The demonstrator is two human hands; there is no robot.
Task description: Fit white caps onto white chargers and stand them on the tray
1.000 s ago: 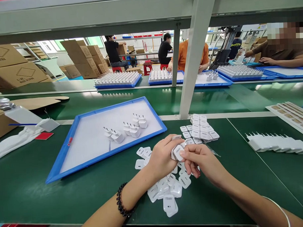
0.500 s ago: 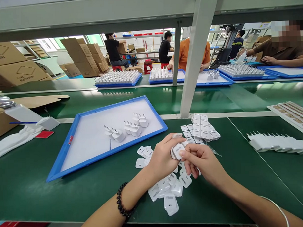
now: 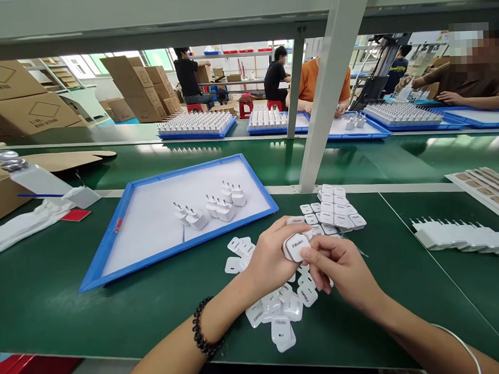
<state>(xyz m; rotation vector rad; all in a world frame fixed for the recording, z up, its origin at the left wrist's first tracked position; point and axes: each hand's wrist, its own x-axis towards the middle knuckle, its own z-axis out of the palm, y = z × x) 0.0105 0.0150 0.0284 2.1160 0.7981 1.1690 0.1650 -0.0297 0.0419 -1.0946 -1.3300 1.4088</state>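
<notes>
My left hand (image 3: 270, 257) is closed round a white plug charger whose body is mostly hidden by the fingers. On its front end sits a white cover plate (image 3: 296, 246) printed "Fibaks", facing me. My right hand (image 3: 338, 266) is closed, with its thumb pressed on the lower right corner of that plate and its other fingers curled. Another white piece (image 3: 295, 220) shows above the left fingers; I cannot tell if it is held. Below and around both hands lie loose white cover plates (image 3: 282, 329), several with a small slot. Stacked plates (image 3: 334, 208) lie just beyond the right hand.
A blue-rimmed tray (image 3: 186, 245) holding several white two-pin chargers lies beyond my left hand. A row of chargers (image 3: 460, 238) rests at the right. A slanted metal post (image 3: 326, 97) rises behind the stacked plates. A pump bottle (image 3: 40, 178) and white cloth (image 3: 30, 224) are at left. Co-workers sit opposite.
The view has shifted slightly. Both hands stay together on the charger, and the plate's print now shows sharper and turned a little more towards me.
</notes>
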